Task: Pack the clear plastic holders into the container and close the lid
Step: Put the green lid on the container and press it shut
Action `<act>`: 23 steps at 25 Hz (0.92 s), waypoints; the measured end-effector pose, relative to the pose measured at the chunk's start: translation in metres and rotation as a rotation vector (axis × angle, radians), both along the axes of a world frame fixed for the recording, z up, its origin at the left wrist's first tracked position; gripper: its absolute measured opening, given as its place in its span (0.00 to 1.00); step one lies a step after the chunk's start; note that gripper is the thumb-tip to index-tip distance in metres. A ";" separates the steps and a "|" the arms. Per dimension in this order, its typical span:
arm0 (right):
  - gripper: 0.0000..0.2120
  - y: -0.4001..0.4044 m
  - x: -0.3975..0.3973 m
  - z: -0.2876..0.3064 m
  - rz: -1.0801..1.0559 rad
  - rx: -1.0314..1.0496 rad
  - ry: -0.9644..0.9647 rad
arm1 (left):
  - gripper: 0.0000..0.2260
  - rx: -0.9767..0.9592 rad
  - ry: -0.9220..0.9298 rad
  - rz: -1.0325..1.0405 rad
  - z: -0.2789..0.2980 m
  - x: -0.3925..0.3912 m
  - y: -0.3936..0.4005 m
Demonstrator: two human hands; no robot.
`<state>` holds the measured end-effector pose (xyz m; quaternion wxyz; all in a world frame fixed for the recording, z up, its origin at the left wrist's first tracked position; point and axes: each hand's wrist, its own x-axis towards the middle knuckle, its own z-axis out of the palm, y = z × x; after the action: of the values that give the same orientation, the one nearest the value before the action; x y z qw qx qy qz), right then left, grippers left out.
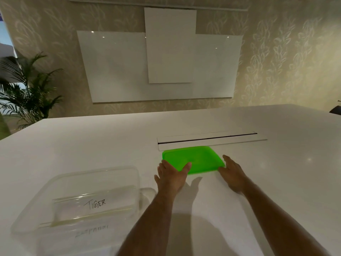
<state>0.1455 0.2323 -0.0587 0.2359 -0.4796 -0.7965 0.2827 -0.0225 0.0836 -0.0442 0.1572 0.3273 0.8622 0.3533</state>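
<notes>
2 hands are on the flat bright-green rectangular plastic lid [195, 158]: my left hand [172, 175] pinches its near-left corner, thumb on top and fingers at the edge, and my right hand [232, 172] lies open against its near-right edge, fingers spread rather than closed. I read that as taking the lid from both sides so it lifts level, ready to carry across. The lid lies on the white desk [276, 163], just in front of a long cable-slot flap [208, 139].

The clear rectangular plastic container [79, 198] stands well apart to the left, open, with clear plastic holders [96, 204] lying flat inside, 1 showing the handwritten word "TIGER". Packing looks done; closing is what's left.

Beyond the desk, white glossy panels [166, 67] hang on leaf-patterned wallpaper, and a potted palm [27, 85] stands at the left.
</notes>
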 end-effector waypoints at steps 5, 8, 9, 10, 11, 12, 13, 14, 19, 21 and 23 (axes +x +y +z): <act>0.26 0.005 -0.005 -0.006 0.014 0.034 -0.048 | 0.52 0.011 0.010 0.036 -0.010 0.004 0.003; 0.27 0.006 -0.004 -0.009 0.015 0.048 -0.051 | 0.51 0.043 0.004 0.060 -0.011 0.008 0.002; 0.28 0.006 -0.003 -0.010 0.011 0.060 -0.036 | 0.51 0.058 -0.014 0.068 -0.009 0.009 0.002; 0.28 0.005 -0.002 -0.010 0.001 0.076 -0.010 | 0.51 0.077 -0.035 0.075 -0.006 0.010 0.002; 0.27 0.005 -0.001 -0.010 -0.014 0.100 0.025 | 0.51 0.098 -0.056 0.080 -0.004 0.011 0.001; 0.26 0.004 0.001 -0.009 -0.031 0.132 0.062 | 0.51 0.121 -0.077 0.082 -0.001 0.014 0.000; 0.25 0.003 0.003 -0.008 -0.048 0.168 0.093 | 0.52 0.146 -0.101 0.083 0.002 0.016 -0.001; 0.24 0.001 0.005 -0.008 -0.062 0.205 0.112 | 0.52 0.170 -0.127 0.084 0.005 0.018 -0.003; 0.18 -0.004 0.021 0.002 -0.115 0.337 0.164 | 0.53 0.299 -0.170 0.108 0.029 0.026 -0.011; 0.17 -0.005 0.028 0.013 -0.127 0.377 0.219 | 0.52 0.349 -0.172 0.111 0.041 0.028 -0.015; 0.16 -0.006 0.033 0.026 -0.138 0.381 0.292 | 0.51 0.390 -0.168 0.101 0.053 0.031 -0.018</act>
<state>0.1789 0.2268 -0.0329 0.4533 -0.4340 -0.7582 0.1769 0.0087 0.0659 0.0091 0.1444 0.2774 0.7765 0.5470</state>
